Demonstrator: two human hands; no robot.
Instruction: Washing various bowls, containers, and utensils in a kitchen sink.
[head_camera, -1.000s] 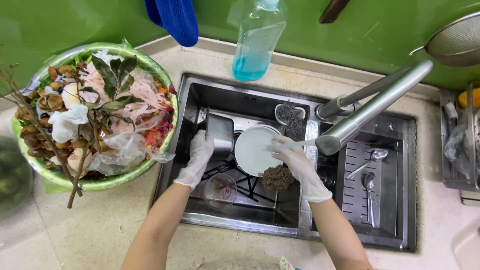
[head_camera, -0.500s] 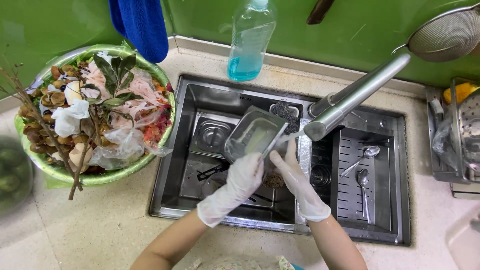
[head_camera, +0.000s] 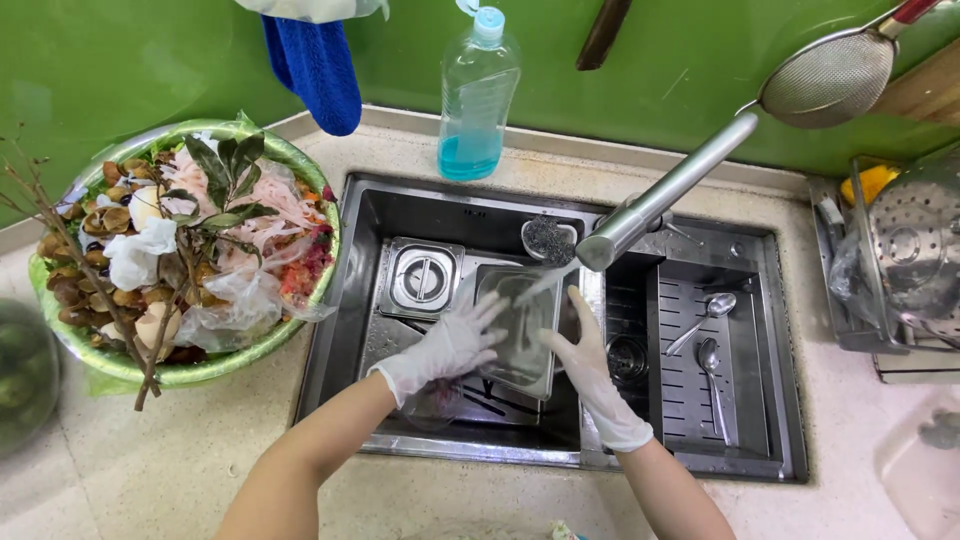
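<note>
Tray (head_camera: 520, 330) in sink (head_camera: 740, 460), under faucet (head_camera: 665, 195)

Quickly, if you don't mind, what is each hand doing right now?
Left hand: gloved, fingers spread, gripping the left edge of the rectangular metal tray.
Right hand: gloved, holding the tray's right edge under the faucet.
</note>
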